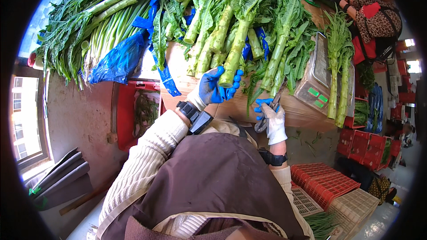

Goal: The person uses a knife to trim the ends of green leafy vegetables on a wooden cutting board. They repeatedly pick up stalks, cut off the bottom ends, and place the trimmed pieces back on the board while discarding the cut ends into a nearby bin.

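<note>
My left hand (210, 88), in a blue-and-white work glove, grips a thick celtuce stem (238, 50) near its pale cut butt. That stem's leaves point away from me, over other celtuce stems (205, 58) piled on the cardboard-covered table (213, 108). My right hand (272, 116), gloved likewise, is closed around a dark, worn cutting tool (277, 98); its exact kind is partly hidden by the fingers. Just beyond the tool lie more leafy celtuce stems (277, 61), their butts towards me.
Two celtuce stems (337, 83) lie across a digital scale (310, 83) on the right. Spring onions (110, 40) and blue plastic (120, 60) are at left. Red crates (327, 181) stand low right, and a red crate (128, 113) below the table. Another person (377, 23) is far right.
</note>
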